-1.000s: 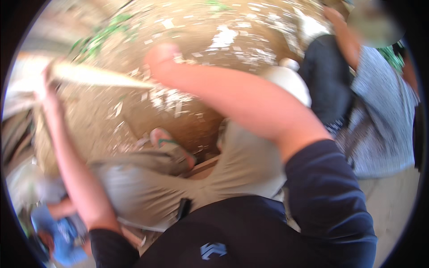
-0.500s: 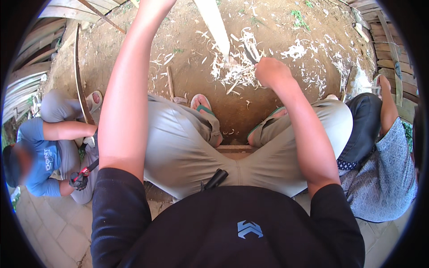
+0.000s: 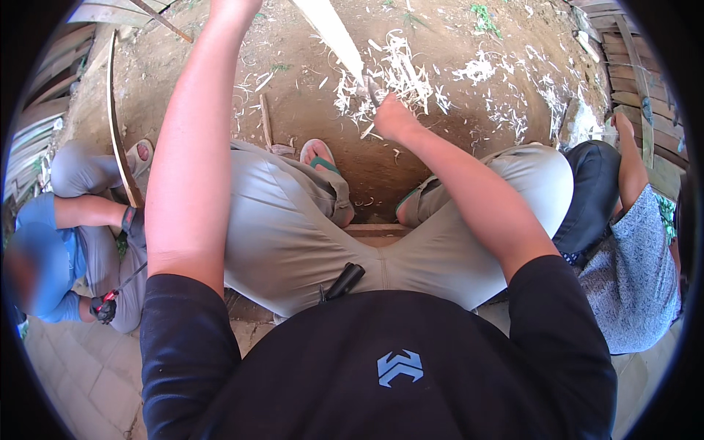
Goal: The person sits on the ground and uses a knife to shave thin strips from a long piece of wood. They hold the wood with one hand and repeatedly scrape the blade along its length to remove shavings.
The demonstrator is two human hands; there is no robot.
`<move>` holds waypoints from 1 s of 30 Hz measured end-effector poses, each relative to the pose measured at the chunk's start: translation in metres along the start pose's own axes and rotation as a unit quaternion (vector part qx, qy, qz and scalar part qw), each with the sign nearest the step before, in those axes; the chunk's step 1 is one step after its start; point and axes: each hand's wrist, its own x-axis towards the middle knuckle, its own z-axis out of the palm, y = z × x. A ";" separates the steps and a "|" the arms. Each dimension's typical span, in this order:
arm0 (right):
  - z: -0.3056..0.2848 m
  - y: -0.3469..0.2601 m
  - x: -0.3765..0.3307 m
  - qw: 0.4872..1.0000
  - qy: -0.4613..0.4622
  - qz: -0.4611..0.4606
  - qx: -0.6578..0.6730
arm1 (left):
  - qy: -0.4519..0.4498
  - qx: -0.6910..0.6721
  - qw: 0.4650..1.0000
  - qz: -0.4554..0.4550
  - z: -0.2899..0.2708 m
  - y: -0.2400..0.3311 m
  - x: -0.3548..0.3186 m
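Note:
My right hand (image 3: 397, 118) is wrapped round the handle of a knife (image 3: 374, 93). Its blade lies against the lower, tapered end of a pale, peeled piece of wood (image 3: 330, 33), which slants down from the top edge. My left hand (image 3: 236, 7) reaches far forward to the top edge, where its fingers are cut off from view. Curly pale wood shavings (image 3: 407, 73) lie on the dirt floor around the wood's lower end.
A person in a blue shirt (image 3: 62, 227) sits at my left beside a long curved wooden strip (image 3: 117, 125). Another person in a patterned grey garment (image 3: 638, 271) sits close at my right. A black cylindrical object (image 3: 346, 280) rests at my waist. Slatted wood walls (image 3: 653, 81) flank both sides.
My right hand and the knife have moved left, bringing the blade onto the wood's lower end from beside it. The whole view has shifted slightly, with the left arm still stretched forward.

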 end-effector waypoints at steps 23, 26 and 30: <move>0.015 0.003 0.003 0.998 0.029 -0.035 0.047 | -0.013 0.039 0.994 0.103 -0.016 -0.026 0.017; 0.014 -0.002 0.002 0.998 0.032 -0.026 0.040 | -0.023 0.035 0.993 0.110 -0.020 -0.030 0.021; 0.013 -0.004 0.001 0.999 0.029 -0.015 0.039 | -0.047 0.013 0.994 0.096 -0.018 -0.027 0.017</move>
